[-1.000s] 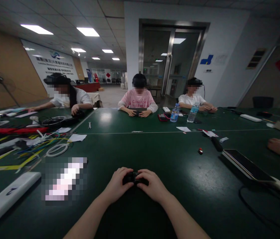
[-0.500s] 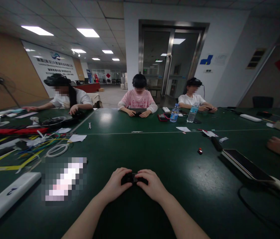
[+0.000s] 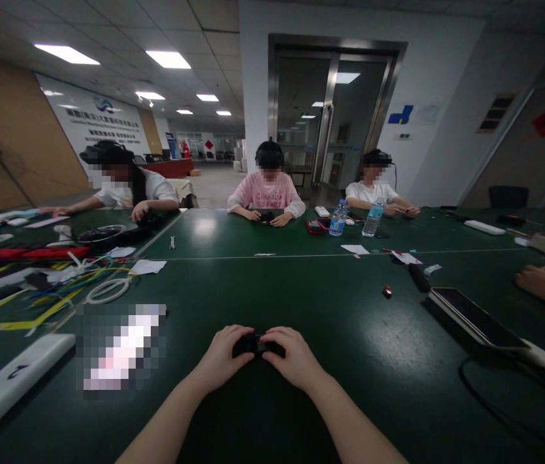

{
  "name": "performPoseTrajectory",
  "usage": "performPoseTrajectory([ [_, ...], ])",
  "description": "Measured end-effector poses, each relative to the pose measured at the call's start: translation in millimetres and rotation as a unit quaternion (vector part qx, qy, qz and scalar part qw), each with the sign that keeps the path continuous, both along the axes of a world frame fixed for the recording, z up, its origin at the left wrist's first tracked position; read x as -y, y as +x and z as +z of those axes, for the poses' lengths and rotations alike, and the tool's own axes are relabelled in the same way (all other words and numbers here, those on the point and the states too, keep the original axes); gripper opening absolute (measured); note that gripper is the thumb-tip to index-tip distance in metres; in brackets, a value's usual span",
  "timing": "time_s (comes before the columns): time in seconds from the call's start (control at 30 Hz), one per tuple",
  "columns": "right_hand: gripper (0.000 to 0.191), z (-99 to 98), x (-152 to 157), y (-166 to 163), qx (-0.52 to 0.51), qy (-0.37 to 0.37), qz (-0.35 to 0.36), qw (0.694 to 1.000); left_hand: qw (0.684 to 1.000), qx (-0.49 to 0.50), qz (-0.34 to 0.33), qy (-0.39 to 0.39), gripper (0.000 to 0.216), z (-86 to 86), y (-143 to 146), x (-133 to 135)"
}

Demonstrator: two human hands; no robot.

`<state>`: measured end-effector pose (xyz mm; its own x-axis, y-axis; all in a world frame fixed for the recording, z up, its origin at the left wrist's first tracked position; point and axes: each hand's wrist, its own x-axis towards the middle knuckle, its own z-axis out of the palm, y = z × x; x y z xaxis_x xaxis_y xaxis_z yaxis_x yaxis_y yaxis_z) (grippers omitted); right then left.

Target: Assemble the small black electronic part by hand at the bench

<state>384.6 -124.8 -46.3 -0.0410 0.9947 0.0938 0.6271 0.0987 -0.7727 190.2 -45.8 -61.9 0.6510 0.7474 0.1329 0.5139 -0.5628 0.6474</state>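
Note:
My left hand (image 3: 226, 359) and my right hand (image 3: 291, 356) meet low in the middle of the head view, above the green table (image 3: 330, 303). Between them is a small, dark, elongated object (image 3: 259, 346), with a greyish part near its middle. Each hand grips one end, thumb on the near side and fingers curled over the far side. Most of the object is hidden by my fingers, so I cannot make out its kind.
At left lie a pixelated bright slab (image 3: 127, 348), a white power bank-like bar (image 3: 15, 386) and tangled cables (image 3: 108, 291). At right are a dark-screened phone (image 3: 480, 319) and a small red item (image 3: 387, 292). Bottles (image 3: 373, 220) stand farther back; several people sit around.
The whole view has shifted very slightly. Both hands keep the same grip on the dark object, and nothing has been let go.

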Motion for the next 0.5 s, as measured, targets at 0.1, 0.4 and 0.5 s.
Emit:
performPoseTrajectory([
  [0.1,0.027,0.4,0.0,-0.9,-0.001,-0.005,-0.006,1.000,1.000,0.000,-0.001,-0.002,0.042,-0.7,-0.1,-0.1],
  [0.4,0.026,2.0,0.5,-2.5,0.000,-0.008,-0.006,1.000,1.000,0.001,-0.005,-0.018,0.043,1.0,-1.3,-0.8],
  [0.5,0.028,2.4,0.9,-2.9,0.008,-0.005,-0.001,1.000,1.000,-0.002,-0.003,-0.016,0.043,2.3,-0.3,-0.6],
])
